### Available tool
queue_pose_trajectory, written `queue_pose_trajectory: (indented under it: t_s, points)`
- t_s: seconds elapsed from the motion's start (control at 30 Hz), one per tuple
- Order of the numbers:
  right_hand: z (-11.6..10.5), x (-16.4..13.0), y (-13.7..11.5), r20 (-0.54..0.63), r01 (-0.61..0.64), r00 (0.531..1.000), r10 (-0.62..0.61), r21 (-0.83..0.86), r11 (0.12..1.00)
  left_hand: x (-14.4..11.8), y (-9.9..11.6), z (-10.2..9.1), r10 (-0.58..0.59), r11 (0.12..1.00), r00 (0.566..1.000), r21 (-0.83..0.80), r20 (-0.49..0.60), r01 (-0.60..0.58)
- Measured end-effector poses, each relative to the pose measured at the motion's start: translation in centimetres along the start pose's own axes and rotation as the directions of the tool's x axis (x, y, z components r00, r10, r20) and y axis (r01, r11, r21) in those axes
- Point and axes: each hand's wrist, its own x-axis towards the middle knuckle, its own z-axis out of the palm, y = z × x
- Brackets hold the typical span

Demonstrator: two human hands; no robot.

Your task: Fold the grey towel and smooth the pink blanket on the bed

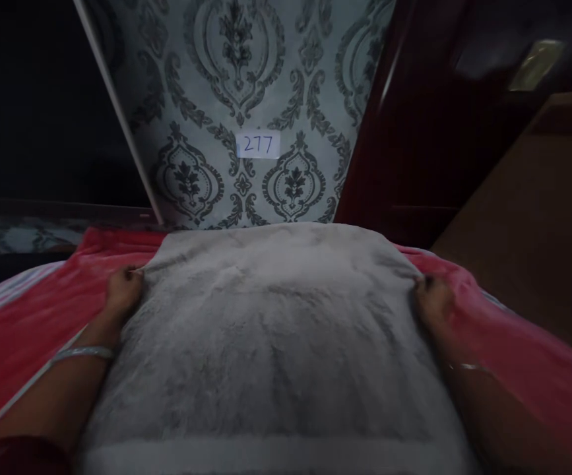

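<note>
A light grey plush towel (286, 330) is spread in front of me, with soft wrinkles across it and a paler band along its near end. Its left edge is pinched by my left hand (125, 290), fingers closed. On the opposite side, my right hand (433, 300) grips the right edge, slightly blurred. The fabric stretches between both hands. Beneath the towel lies a red-pink plush blanket (33, 330), showing on both sides.
Behind the bed stands a wall with damask-patterned wallpaper (191, 112) and a paper label (258, 144) reading 277. A dark screen (43, 105) is at the left. To the right are a dark red door (414, 132) and a large brown cardboard box (538, 211).
</note>
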Motion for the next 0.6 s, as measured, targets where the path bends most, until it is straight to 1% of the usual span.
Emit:
queue_pose_trajectory:
  t_s: [0.03,0.1,0.17,0.23,0.37,0.43,0.5,0.53,0.57,0.6]
  points:
    - [0.2,-0.1,0.6,-0.023,-0.05,0.999,0.049,-0.016,0.999,0.2,-0.4,0.3,-0.014,1.0,1.0,0.0,-0.018,0.014]
    - [0.4,-0.1,2.0,-0.013,-0.148,0.989,0.148,-0.056,0.987,0.7,-1.1,0.8,-0.04,0.999,0.998,0.001,-0.041,0.04]
    - [0.6,0.2,2.9,0.028,-0.181,0.983,0.184,-0.069,0.981,1.2,-1.5,0.9,-0.061,0.998,0.998,0.002,-0.032,0.061]
    - [0.5,0.3,3.2,0.044,-0.189,0.981,0.191,-0.054,0.98,1.5,-1.7,0.9,-0.073,0.997,0.997,-0.004,0.004,0.073]
    - [-0.1,0.1,2.7,0.045,-0.19,0.981,0.189,0.018,0.982,1.5,-1.8,0.3,-0.07,0.996,0.996,-0.056,0.061,0.074]
    - [-0.4,0.1,2.8,0.057,-0.186,0.981,0.183,0.06,0.981,1.3,-2.0,-0.1,-0.061,0.994,0.995,-0.086,0.084,0.068]
    - [-0.4,0.4,3.8,0.096,-0.204,0.976,0.198,0.056,0.977,1.2,-2.1,-0.5,-0.047,0.993,0.993,-0.101,0.106,0.058]
    - [-0.1,0.7,4.6,0.115,-0.193,0.975,0.188,0.037,0.98,1.1,-2.2,-0.7,-0.032,0.993,0.993,-0.109,0.11,0.044]
    - [0.4,1.1,5.5,0.113,-0.143,0.984,0.14,0.014,0.99,1.1,-2.3,-0.9,-0.012,0.992,0.994,-0.121,0.107,0.025]
    - [1.0,1.6,6.6,0.097,-0.063,0.993,0.063,-0.007,0.998,1.0,-2.5,-1.0,0.011,0.991,0.995,-0.137,0.095,0.003]
